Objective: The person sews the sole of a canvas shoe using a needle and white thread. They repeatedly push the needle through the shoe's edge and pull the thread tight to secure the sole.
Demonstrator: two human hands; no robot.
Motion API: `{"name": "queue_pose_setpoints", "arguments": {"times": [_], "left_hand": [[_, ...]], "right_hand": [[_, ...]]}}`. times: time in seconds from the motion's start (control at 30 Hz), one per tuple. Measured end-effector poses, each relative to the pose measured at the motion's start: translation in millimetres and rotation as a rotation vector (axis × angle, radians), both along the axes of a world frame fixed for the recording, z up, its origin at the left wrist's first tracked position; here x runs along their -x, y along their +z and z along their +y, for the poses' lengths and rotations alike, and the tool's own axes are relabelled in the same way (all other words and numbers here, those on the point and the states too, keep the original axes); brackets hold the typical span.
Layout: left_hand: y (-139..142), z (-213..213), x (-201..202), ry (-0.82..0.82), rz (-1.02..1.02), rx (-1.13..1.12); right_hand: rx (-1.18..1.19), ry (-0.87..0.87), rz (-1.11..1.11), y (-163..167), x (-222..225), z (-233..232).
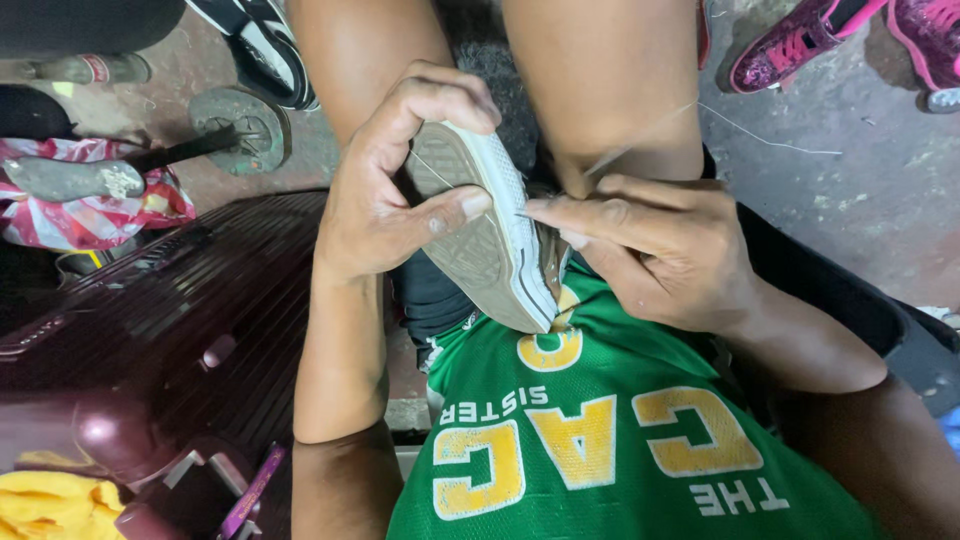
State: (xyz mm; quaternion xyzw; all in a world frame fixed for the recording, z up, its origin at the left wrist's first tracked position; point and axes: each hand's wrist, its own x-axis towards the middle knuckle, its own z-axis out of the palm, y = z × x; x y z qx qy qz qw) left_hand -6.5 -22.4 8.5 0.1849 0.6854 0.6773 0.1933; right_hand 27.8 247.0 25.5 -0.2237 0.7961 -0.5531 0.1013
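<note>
My left hand [385,195] grips a small sneaker [490,235] with a worn grey sole and white rubber edge, held on its side between my knees, thumb pressed on the sole. My right hand [650,250] pinches a thin needle or awl against the white side of the sneaker, fingertips touching the rubber edge. A fine thread [640,140] runs up from my right hand across my right knee and onto the floor. The upper of the sneaker is mostly hidden behind the sole and my right hand.
A dark maroon ribbed case [190,310] lies at my left. Behind it stand a metal shoe last on a round base [240,125] and a red patterned bag [90,210]. Glittery pink shoes [800,40] sit on the concrete floor at the top right. Yellow cloth [50,505] lies at the bottom left.
</note>
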Motion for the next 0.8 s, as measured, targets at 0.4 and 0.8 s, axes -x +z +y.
{"name": "queue_pose_setpoints", "arguments": {"times": [0.4,0.8], "left_hand": [[-1,-12,-10,0.015,0.028,0.012],[1,-14,-3,0.019,0.065,0.111]], "right_hand": [[-0.058,0.04,0.021,13,-1,-11],[-0.271,0.109,0.073,29,14,-12]]}}
